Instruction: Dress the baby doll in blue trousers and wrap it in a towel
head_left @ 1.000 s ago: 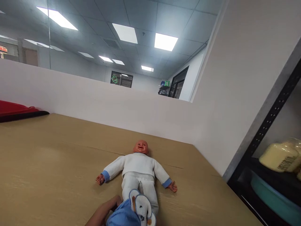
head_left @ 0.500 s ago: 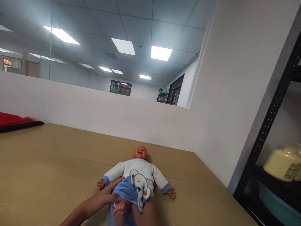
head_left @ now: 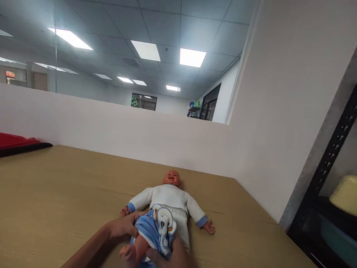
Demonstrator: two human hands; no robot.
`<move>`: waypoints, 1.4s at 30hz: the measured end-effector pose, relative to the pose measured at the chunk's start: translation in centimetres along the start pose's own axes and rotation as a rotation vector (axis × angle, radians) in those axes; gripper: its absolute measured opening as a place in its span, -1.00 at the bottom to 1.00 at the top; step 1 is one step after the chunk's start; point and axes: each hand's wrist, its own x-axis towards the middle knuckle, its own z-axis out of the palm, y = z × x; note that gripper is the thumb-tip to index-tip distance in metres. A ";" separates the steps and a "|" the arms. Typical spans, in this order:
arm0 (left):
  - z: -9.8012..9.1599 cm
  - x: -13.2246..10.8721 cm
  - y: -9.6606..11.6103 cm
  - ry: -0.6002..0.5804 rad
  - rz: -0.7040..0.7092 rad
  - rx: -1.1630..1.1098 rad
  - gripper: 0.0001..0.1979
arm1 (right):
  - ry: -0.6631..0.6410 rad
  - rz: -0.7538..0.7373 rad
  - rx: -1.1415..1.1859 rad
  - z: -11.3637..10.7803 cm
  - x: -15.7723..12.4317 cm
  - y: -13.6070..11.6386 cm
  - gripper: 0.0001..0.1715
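Note:
A baby doll (head_left: 170,195) in a white top lies on its back on the wooden table (head_left: 55,193), head toward the far wall. Blue shorts with an elephant patch (head_left: 158,227) cover its hips, and one bare leg (head_left: 132,251) sticks out toward me. My left hand (head_left: 122,229) grips the shorts at the doll's left hip, fingers closed on the cloth. My right hand (head_left: 167,257) pinches the lower edge of the shorts at the bottom of the picture, partly cut off.
A white partition (head_left: 111,130) runs along the table's far side and a wall stands to the right. A black metal shelf (head_left: 326,167) with a pale yellow jar (head_left: 346,195) is at the right. A red and black object (head_left: 19,143) lies far left.
The blue shorts have come up from the doll's feet to its hips. Both my hands have moved forward with them, and a bare leg now shows.

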 end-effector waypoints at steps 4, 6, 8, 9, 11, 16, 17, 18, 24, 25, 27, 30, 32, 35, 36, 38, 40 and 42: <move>0.5 0.0 -0.3 -0.047 0.067 -0.107 -0.16 | -0.013 0.061 0.020 -0.5 0.8 0.2 0.00; 0.8 -0.6 -0.1 -0.028 0.102 -0.099 -0.03 | -0.049 0.043 0.022 -0.8 0.7 0.2 0.11; 0.9 -1.2 0.3 0.003 0.112 -0.083 0.07 | -0.069 0.022 -0.020 -1.4 0.3 0.0 0.14; 0.9 -1.5 0.5 0.025 0.109 -0.067 0.07 | -0.071 0.011 -0.057 -1.8 0.1 -0.1 0.12; 1.0 -1.9 1.1 0.098 0.097 -0.011 -0.06 | -0.069 -0.034 -0.126 -2.9 -0.1 -0.4 0.06; 1.1 -1.9 1.8 0.249 0.096 0.129 -0.26 | -0.086 -0.139 -0.198 -5.0 0.7 -0.4 0.23; 1.1 -1.8 1.7 0.234 0.100 0.152 -0.21 | -0.070 -0.145 -0.204 -5.1 0.9 -0.3 0.23; 1.0 -1.7 1.6 0.207 0.098 0.177 -0.16 | -0.054 -0.159 -0.205 -5.2 1.0 0.0 0.20; 0.7 -1.6 1.2 0.162 0.099 0.287 -0.14 | -0.103 -0.109 -0.174 -5.1 -0.1 0.5 0.02; 0.7 -1.7 1.5 0.170 0.103 0.311 -0.13 | -0.113 -0.099 -0.149 -5.1 -0.4 0.3 0.02; 1.0 -1.7 2.5 0.192 0.106 0.380 -0.11 | -0.153 -0.101 -0.060 -5.4 -0.7 -0.4 0.03; 1.8 -1.1 5.1 0.208 0.091 0.484 -0.06 | -0.245 -0.111 0.151 -5.9 -0.6 -1.2 0.09; 2.7 -0.1 7.2 0.182 0.026 0.544 -0.10 | -0.292 -0.142 0.253 -6.3 -0.2 -1.3 -0.09; 4.3 2.2 9.6 0.018 -0.206 0.681 -0.32 | -0.240 -0.161 0.230 -7.2 0.8 -1.0 -0.27; 4.7 3.0 10.0 -0.083 -0.290 0.666 -0.34 | -0.194 -0.142 0.187 -7.6 1.0 -1.1 -0.26; 5.3 4.5 9.8 -0.279 -0.390 0.520 -0.29 | -0.150 -0.108 0.066 -8.7 1.0 -1.9 -0.30; 5.4 5.3 9.1 -0.362 -0.369 0.473 -0.29 | -0.248 -0.111 -0.080 -9.9 0.1 -3.5 -0.44; 5.1 5.5 8.3 -0.324 -0.279 0.560 -0.35 | -0.355 -0.043 -0.185 -11.0 -1.2 -5.3 -0.49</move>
